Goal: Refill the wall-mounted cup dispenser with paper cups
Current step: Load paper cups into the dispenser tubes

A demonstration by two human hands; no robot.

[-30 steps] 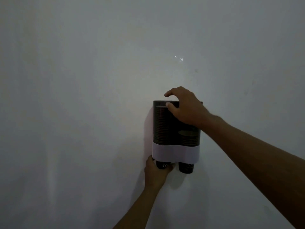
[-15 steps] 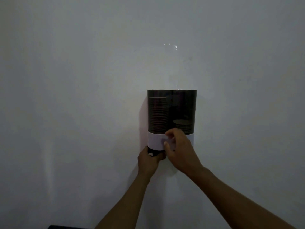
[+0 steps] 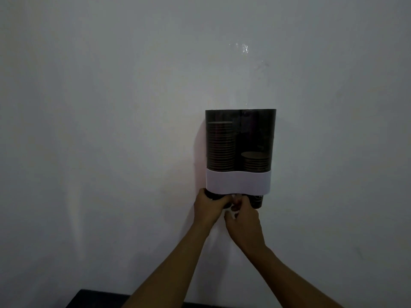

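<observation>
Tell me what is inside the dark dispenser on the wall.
The dispenser holds two stacks of paper cups: a tall left stack and a short right stack. The white band covers their lower parts, and the left hand hides the left stack's bottom cup.

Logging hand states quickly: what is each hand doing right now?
Left hand: grips the bottom cup under the dispenser.
Right hand: fingers curled beside it; what it holds cannot be told.

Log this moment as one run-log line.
left hand: grips left bottom cup | right hand: fingers at dispenser underside | left stack taller than right stack
</observation>
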